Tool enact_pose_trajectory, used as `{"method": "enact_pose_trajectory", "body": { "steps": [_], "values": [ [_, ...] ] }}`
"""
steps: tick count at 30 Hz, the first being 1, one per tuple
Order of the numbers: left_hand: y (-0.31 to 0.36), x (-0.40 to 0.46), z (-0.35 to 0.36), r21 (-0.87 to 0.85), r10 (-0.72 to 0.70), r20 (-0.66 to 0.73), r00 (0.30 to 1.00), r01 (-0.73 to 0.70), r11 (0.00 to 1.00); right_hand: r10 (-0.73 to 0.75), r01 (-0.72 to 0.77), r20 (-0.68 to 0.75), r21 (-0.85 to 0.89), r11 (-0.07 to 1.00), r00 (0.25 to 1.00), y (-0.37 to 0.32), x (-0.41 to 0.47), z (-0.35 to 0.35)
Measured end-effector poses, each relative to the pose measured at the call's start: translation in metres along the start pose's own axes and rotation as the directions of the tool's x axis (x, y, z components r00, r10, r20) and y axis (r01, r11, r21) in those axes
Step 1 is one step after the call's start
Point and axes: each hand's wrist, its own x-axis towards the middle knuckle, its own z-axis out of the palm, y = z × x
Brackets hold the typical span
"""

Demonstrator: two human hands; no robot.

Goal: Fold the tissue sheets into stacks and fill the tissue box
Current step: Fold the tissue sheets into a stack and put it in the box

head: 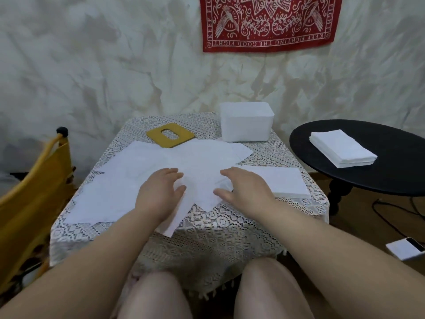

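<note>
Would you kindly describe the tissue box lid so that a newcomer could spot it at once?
Start at the lace-covered table in front of the person. Near its far edge, left of the white tissue box, the lid lies flat, its near edge on the spread tissue sheets. It is the only mustard-yellow piece there, with an oval slot.

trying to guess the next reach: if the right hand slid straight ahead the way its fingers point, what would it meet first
The right hand points up and left across the loose tissue sheets. Sliding on, it would probably cross those sheets first, then reach the yellow lid beyond; the depth is unclear.
</note>
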Motion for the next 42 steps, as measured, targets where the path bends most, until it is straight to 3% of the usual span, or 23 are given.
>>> {"method": "enact_pose_trajectory", "body": {
  "steps": [9, 18, 23, 29, 32, 34, 37, 39, 42],
  "values": [
    [-0.026, 0.021, 0.012, -0.067, 0.028, -0.067, 0.997, -0.033, 0.997, 0.062, -0.062, -0.016, 0.018, 0.998, 0.998, -0.036, 0.054, 0.031],
    [-0.032, 0.017, 0.025, -0.119, 0.052, -0.137, 0.989, -0.068, 0.991, 0.033, -0.057, -0.150, -0.156, 0.986, 0.988, -0.030, 0.073, 0.054],
    [-0.033, 0.014, 0.023, -0.098, 0.064, -0.290, 0.955, -0.096, 0.991, -0.069, 0.062, -0.146, -0.050, 0.997, 0.987, -0.021, 0.057, 0.044],
    [-0.022, 0.008, 0.014, -0.023, 0.121, -0.280, 0.952, -0.133, 0.991, -0.186, 0.186, -0.079, -0.006, 0.983, 0.979, -0.012, 0.017, 0.025],
    [-0.005, 0.004, -0.005, -0.056, 0.169, -0.279, 0.945, -0.191, 0.980, -0.143, 0.154, -0.148, 0.065, 0.986, 0.978, -0.013, 0.005, 0.014],
    [0.008, 0.002, -0.023, -0.113, 0.170, -0.198, 0.965, -0.194, 0.974, -0.096, 0.139, -0.308, 0.123, 0.983, 0.946, -0.017, 0.006, 0.001],
    [0.026, 0.004, -0.052, -0.224, 0.161, -0.120, 0.980, -0.185, 0.957, 0.176, -0.023, -0.538, 0.279, 0.960, 0.825, -0.021, 0.016, -0.031],
    [0.037, 0.008, -0.070, -0.365, 0.129, -0.114, 0.985, -0.162, 0.917, 0.348, -0.091, -0.518, 0.457, 0.885, 0.781, -0.024, 0.022, -0.052],
    [0.049, 0.010, -0.088, -0.533, 0.084, -0.107, 0.991, -0.128, 0.837, 0.281, -0.014, -0.456, 0.506, 0.862, 0.844, -0.030, 0.013, -0.060]
  ]
}}
